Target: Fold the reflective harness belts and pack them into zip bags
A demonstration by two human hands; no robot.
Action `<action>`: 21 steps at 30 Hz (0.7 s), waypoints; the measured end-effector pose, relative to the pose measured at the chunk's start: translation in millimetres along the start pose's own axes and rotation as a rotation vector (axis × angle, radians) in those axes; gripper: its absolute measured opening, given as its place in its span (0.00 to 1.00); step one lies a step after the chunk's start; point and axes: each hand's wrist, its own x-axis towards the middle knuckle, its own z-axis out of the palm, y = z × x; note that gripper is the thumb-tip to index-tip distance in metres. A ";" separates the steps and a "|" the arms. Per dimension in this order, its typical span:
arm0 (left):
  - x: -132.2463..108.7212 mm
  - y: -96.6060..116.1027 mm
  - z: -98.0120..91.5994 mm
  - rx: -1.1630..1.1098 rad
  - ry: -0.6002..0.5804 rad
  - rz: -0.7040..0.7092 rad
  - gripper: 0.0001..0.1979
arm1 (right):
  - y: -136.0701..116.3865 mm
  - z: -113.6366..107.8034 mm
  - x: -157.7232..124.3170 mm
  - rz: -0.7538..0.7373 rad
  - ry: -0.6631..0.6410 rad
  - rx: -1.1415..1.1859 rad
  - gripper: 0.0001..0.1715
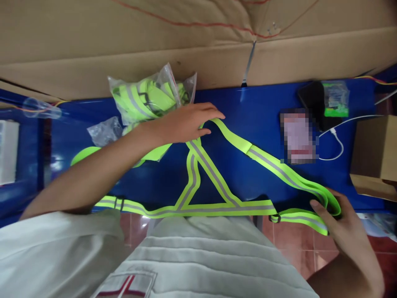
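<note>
A neon-yellow reflective harness vest (pixel 217 178) with grey stripes lies spread over the blue table, its lower strap along the front edge. My left hand (pixel 190 122) rests on the vest's upper join, fingers stretched out and thumb apart. At the right, my right hand (pixel 349 221) curls round a looped end of the strap, though its fingers are partly hidden behind the loop. Black buckles (pixel 274 218) sit on the lower strap. Behind my left forearm stands a clear zip bag (pixel 142 97) filled with more neon straps.
A crumpled clear bag (pixel 107 131) lies left of the filled bag. At the right are a blurred-out phone-like item (pixel 299 138), a white cable (pixel 339 140), a black pouch (pixel 310 99), a green packet (pixel 336 99) and a cardboard box (pixel 375 149). A brown panel (pixel 124 62) borders the table's back.
</note>
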 end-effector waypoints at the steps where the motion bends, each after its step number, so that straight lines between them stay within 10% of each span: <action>1: 3.8 4.2 5.1 0.069 0.013 0.036 0.25 | -0.8 1.4 1.2 0.008 -0.007 -0.008 0.35; 7: 38.6 29.0 42.6 0.351 0.000 0.293 0.23 | 2.0 14.8 2.7 -0.201 0.083 -0.107 0.25; 12: 48.1 28.7 46.3 0.196 -0.039 0.143 0.18 | 9.2 26.3 -1.3 -0.334 0.259 -0.182 0.40; 21: 41.0 16.5 2.3 -0.153 0.073 -0.017 0.18 | 8.8 -4.4 -11.2 -0.052 -0.272 0.209 0.32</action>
